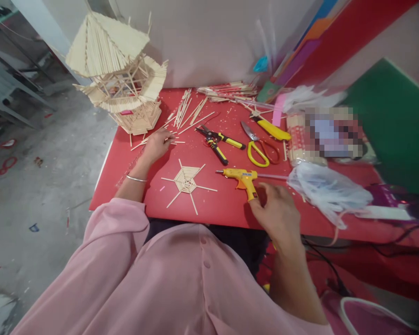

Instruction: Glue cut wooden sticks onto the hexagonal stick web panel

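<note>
My left hand [158, 143] rests on the red table [125, 153] with its fingers curled over loose wooden sticks [186, 111] near the stick house. My right hand [277, 211] grips the handle of a yellow glue gun [242, 179] that lies on the table with its nozzle pointing left. Between my hands lies a small web-shaped piece made of sticks [187, 181].
A tall stick house model [120, 74] stands at the table's far left corner. Yellow-handled cutters [218, 142], scissors [258, 146], a yellow knife [272, 129], a clear plastic bag [326, 190] and coloured boards [387, 121] lie to the right. Cables [335, 270] hang off the near edge.
</note>
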A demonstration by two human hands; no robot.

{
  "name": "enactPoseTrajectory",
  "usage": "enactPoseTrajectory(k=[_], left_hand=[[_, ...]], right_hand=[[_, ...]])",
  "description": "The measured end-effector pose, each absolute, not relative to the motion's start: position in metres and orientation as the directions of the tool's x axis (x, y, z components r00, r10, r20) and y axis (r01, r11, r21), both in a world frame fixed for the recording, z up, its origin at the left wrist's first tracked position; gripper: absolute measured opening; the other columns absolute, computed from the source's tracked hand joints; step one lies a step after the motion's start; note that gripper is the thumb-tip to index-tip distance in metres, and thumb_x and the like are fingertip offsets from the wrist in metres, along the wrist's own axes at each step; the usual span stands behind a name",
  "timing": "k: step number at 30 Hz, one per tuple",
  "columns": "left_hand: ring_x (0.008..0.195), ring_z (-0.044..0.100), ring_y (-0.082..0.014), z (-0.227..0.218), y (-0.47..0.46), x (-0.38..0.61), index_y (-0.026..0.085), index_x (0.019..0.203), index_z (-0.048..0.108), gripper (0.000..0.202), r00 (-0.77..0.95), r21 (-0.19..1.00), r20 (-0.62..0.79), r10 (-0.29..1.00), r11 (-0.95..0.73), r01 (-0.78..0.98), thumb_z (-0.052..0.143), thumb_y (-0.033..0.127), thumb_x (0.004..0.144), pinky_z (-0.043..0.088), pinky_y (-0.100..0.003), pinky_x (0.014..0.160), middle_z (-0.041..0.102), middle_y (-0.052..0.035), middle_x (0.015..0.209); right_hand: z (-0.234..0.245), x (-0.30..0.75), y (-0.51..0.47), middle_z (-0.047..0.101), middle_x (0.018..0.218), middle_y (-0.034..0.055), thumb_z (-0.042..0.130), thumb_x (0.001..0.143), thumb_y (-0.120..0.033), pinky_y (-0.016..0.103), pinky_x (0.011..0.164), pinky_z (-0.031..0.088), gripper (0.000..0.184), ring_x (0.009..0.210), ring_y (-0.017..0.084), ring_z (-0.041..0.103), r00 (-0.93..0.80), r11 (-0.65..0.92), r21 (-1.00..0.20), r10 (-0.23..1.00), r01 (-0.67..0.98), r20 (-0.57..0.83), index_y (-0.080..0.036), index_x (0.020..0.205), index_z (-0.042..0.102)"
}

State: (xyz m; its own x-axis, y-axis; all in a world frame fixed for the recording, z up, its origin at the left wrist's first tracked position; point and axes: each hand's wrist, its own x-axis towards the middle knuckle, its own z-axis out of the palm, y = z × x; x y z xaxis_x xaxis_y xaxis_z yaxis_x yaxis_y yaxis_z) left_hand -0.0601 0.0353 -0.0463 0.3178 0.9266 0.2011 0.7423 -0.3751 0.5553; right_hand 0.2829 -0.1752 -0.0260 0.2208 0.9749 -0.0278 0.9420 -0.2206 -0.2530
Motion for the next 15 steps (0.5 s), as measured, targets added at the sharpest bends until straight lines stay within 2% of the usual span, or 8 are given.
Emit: enactPoseTrajectory(k=[6, 11, 15], left_hand=[[0.101, 0.065, -0.0223, -0.050, 0.047, -0.060, 0.019, 0.095, 0.071, 0.022, 0.315, 0.514, 0.199, 0.928, -0.373, 0.773, 0.052, 0.010, 0.089, 0.049, -0.035, 0.093, 0.073, -0.0119, 0.109], [0.098, 0.064, -0.0223, -0.059, 0.046, -0.070, 0.019, 0.089, 0.071, 0.020, 0.318, 0.483, 0.190, 0.929, -0.370, 0.793, 0.054, 0.008, 0.085, 0.049, -0.034, 0.087, 0.073, -0.0101, 0.103], [0.097, 0.063, -0.0205, -0.057, 0.046, -0.085, 0.019, 0.093, 0.072, 0.023, 0.228, 0.484, 0.223, 0.948, -0.311, 0.818, 0.054, 0.007, 0.085, 0.047, -0.032, 0.085, 0.074, -0.0093, 0.106]], right_hand=[[-0.025, 0.275, -0.167, 0.066, 0.129, 0.0159, 0.054, 0.082, -0.041, 0.040, 0.080, 0.050, 0.056, 0.118, 0.034, 0.064, 0.293, -0.350, -0.234, 0.924, 0.907, -0.247, -0.020, 0.134, 0.058], [-0.028, 0.271, -0.155, 0.070, 0.122, 0.0180, 0.051, 0.084, -0.039, 0.041, 0.078, 0.049, 0.052, 0.113, 0.036, 0.067, 0.322, -0.385, -0.215, 0.905, 0.898, -0.277, -0.018, 0.131, 0.061], [-0.034, 0.273, -0.150, 0.072, 0.119, 0.0188, 0.051, 0.085, -0.041, 0.039, 0.074, 0.048, 0.048, 0.107, 0.035, 0.069, 0.342, -0.401, -0.221, 0.903, 0.889, -0.261, -0.018, 0.124, 0.065]])
